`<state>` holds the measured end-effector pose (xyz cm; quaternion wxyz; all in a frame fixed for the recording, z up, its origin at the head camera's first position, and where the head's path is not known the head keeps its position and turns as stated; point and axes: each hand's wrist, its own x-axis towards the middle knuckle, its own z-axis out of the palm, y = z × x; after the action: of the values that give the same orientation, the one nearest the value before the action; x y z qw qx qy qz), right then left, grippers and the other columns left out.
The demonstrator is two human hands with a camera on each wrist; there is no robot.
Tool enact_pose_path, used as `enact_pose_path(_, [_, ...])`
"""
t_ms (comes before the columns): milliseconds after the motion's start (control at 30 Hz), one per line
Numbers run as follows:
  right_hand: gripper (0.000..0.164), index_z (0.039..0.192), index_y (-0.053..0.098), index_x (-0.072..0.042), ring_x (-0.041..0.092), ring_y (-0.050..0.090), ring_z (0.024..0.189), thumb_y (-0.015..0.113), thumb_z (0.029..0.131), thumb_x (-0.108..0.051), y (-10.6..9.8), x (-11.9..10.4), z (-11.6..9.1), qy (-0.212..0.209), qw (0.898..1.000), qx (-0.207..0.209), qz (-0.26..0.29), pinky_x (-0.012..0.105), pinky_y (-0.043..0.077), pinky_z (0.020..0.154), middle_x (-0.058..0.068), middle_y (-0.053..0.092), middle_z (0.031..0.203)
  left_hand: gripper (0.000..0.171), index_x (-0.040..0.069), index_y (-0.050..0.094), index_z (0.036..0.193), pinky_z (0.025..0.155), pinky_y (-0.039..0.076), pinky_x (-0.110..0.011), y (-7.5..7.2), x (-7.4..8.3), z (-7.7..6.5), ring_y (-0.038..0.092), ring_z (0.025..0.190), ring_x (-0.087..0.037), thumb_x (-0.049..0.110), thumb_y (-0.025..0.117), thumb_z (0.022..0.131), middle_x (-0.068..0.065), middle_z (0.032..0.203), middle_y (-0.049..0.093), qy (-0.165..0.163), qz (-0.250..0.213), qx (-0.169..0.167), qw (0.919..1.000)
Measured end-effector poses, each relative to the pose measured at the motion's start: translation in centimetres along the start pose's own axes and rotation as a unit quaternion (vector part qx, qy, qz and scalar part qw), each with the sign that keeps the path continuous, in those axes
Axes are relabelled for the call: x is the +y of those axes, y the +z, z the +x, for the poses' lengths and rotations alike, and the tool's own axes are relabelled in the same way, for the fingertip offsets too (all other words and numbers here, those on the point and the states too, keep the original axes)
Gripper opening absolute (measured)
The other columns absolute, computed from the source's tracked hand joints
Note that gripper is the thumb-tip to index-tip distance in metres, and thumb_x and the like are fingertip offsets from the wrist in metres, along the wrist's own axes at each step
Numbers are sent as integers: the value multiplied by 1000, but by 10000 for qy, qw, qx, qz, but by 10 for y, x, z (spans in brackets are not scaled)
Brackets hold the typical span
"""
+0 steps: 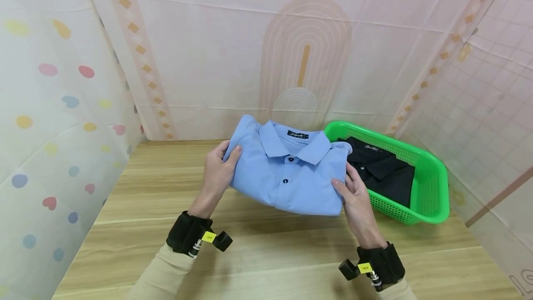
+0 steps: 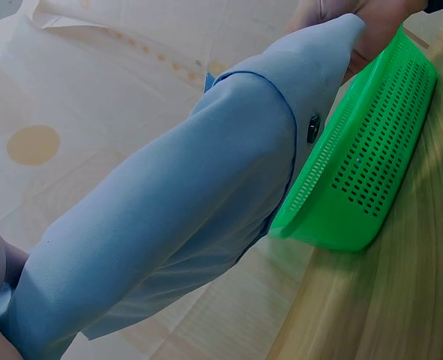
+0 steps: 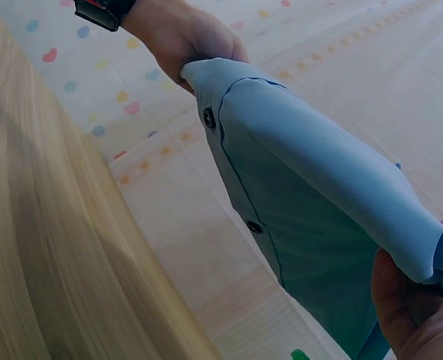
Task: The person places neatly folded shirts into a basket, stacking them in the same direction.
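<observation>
A folded light-blue polo shirt (image 1: pixel 287 170) is held up over the wooden table, collar at the top and dark buttons down its front. My left hand (image 1: pixel 220 165) grips its left side, thumb on the front and fingers behind. On the opposite side my right hand (image 1: pixel 354 196) pinches the edge the same way, close to the basket. From the left wrist view the shirt (image 2: pixel 169 195) appears as a thick rolled fold stretched between both hands. The right wrist view shows the right hand (image 3: pixel 423 322) around the end of that fold.
A green perforated plastic basket (image 1: pixel 433 189) stands at the right of the table (image 1: pixel 154 216). Inside it lies a folded black collared shirt (image 1: pixel 387 172). Patterned cloth walls (image 1: pixel 208 59) rise behind the table and at both sides.
</observation>
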<state>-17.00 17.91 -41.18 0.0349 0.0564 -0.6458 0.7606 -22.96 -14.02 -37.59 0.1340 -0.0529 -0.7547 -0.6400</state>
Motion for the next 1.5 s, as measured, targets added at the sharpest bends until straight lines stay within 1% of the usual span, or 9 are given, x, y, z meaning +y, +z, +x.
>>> enact_pose_path(233, [70, 166, 13, -11, 8, 50, 133, 52, 108, -8, -4, -2, 0, -92, 9999, 94, 67, 20, 49, 103, 14, 32, 164, 32, -4, 66, 130, 96, 55, -46, 7, 2, 1, 66, 106, -28, 15, 61, 105, -22, 121, 69, 132, -87, -22, 9999])
enact_pose_path(400, [71, 166, 11, -10, 7, 49, 135, 52, 108, -9, -8, -3, -1, -122, 9998, 123, 64, 20, 48, 104, 15, 29, 166, 31, -4, 66, 129, 93, 56, -45, 13, 4, 1, 66, 104, -28, 15, 61, 104, -22, 119, 70, 187, -75, -11, 9998])
enact_pose_path(600, [71, 166, 12, -9, 6, 50, 134, 53, 108, -10, -15, -4, -2, -132, 9997, 202, 82, 20, 49, 103, 14, 32, 165, 29, -3, 68, 126, 92, 55, -43, 23, 6, 0, 66, 101, -26, 13, 63, 103, -21, 115, 71, 266, -158, 75, 9995])
enact_pose_path(800, [72, 166, 10, -10, 5, 52, 132, 53, 108, -12, -21, -6, -5, -113, 9993, 337, 89, 20, 49, 103, 13, 32, 163, 28, -4, 69, 125, 92, 55, -45, 33, 7, 0, 66, 101, -26, 12, 63, 102, -21, 115, 71, 322, -172, 57, 9993])
enact_pose_path(1000, [71, 166, 11, -9, 6, 52, 132, 53, 109, -12, -26, -6, -7, -170, 9992, 346, 122, 20, 50, 102, 7, 37, 159, 28, -4, 68, 125, 92, 57, -47, 39, 6, -1, 67, 101, -28, 13, 62, 103, -21, 115, 71, 318, -201, -21, 9993])
enact_pose_path(1233, [69, 165, 13, -9, 6, 55, 128, 52, 109, -11, -33, -7, -9, -273, 9988, 379, 150, 20, 51, 100, -3, 46, 149, 28, -4, 69, 125, 91, 57, -46, 46, 5, -2, 68, 100, -27, 13, 63, 103, -21, 114, 72, 317, -319, -34, 9990])
enact_pose_path(1333, [68, 165, 15, -9, 6, 57, 126, 52, 109, -11, -36, -7, -9, -344, 9986, 384, 147, 21, 52, 98, -5, 50, 146, 28, -4, 69, 124, 90, 57, -46, 49, 5, -2, 68, 100, -27, 13, 63, 103, -20, 113, 72, 362, -304, -11, 9989])
enact_pose_path(1500, [68, 165, 15, -8, 6, 57, 125, 53, 108, -9, -42, -7, -11, -410, 9981, 435, 174, 20, 52, 97, -5, 51, 144, 28, -4, 69, 123, 92, 57, -47, 56, 5, -3, 68, 101, -27, 14, 63, 103, -19, 114, 72, 369, -299, -40, 9989])
